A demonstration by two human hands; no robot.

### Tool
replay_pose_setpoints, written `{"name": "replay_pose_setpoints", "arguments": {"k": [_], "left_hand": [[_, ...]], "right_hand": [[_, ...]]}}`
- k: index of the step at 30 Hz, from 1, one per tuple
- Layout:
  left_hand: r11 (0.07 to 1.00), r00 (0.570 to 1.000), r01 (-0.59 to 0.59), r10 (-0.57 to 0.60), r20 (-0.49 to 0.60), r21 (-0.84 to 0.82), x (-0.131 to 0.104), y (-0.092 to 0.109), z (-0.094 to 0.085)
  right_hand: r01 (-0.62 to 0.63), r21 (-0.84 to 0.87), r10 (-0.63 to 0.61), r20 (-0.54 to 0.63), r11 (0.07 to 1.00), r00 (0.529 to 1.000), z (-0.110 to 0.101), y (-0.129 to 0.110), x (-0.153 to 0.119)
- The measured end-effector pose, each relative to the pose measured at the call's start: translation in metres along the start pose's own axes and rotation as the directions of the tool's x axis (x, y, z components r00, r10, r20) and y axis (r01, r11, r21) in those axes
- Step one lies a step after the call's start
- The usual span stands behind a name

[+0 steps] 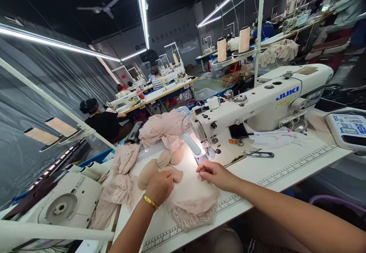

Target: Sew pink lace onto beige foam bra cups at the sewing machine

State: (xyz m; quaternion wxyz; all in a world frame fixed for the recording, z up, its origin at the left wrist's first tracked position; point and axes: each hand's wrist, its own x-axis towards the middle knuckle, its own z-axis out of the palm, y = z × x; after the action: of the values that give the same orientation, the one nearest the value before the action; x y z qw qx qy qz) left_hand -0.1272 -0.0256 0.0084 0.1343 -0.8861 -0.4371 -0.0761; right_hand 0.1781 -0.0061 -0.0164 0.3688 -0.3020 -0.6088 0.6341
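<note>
My left hand [160,185] is closed with its fingertips on a beige bra cup [148,173], whose edge shows past the fingers on both sides. Several more molded cups [164,158] lie just behind it. My right hand [215,173] is beside the needle area of the white sewing machine [243,102], thumb and fingers pinched together; what they hold is hidden. Between my hands a pale pink fabric piece [194,195] with a lacy edge spreads toward the front of the table. The machine's lamp lights this spot.
Heaped pink lace fabric [164,125] lies behind the cups, with more lace [120,180] at the left. Metal thread snips [259,154], a dark phone [238,131] and white cloth [274,138] lie right. A printed ruler [297,165] runs along the table edge. Co-workers sit beyond.
</note>
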Motion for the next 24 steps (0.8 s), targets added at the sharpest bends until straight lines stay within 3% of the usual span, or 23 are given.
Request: {"name": "replay_pose_setpoints", "arguments": {"k": [5,10,12,13,16,18,21,24], "left_hand": [[0.993,0.981,0.082,-0.095,-0.169,-0.083,0.009,-0.001,-0.018],[0.931,0.872,0.313,-0.36,-0.332,-0.187,0.024,0.014,-0.05],[0.884,0.866,0.362,-0.436,-0.244,-0.294,0.031,0.033,-0.061],[0.851,0.883,0.376,-0.449,-0.138,-0.367,0.034,0.043,-0.065],[0.751,0.911,0.411,-0.351,0.216,-0.517,0.044,0.074,-0.068],[0.738,0.893,0.441,-0.299,0.337,-0.512,0.049,0.087,-0.062],[0.75,0.867,0.478,-0.321,0.38,-0.457,0.053,0.095,-0.05],[0.763,0.868,0.487,-0.369,0.332,-0.425,0.056,0.095,-0.047]], "right_hand": [[-0.001,0.005,0.001,-0.002,1.0,1.0,0.001,0.002,0.003],[-0.001,0.0,0.001,-0.015,1.0,1.0,0.002,0.004,0.004],[0.007,0.013,-0.006,-0.008,1.0,1.0,0.001,0.004,0.004],[0.016,0.027,-0.016,0.0,0.999,1.0,0.001,0.004,0.003],[0.059,0.078,-0.06,0.016,0.995,0.998,0.0,0.002,0.003],[0.082,0.085,-0.084,0.021,0.993,0.996,0.0,0.0,0.003],[0.121,0.043,-0.121,-0.001,0.992,0.993,0.001,-0.001,0.003],[0.168,-0.065,-0.172,-0.052,0.984,0.984,0.004,-0.004,-0.002]]}}
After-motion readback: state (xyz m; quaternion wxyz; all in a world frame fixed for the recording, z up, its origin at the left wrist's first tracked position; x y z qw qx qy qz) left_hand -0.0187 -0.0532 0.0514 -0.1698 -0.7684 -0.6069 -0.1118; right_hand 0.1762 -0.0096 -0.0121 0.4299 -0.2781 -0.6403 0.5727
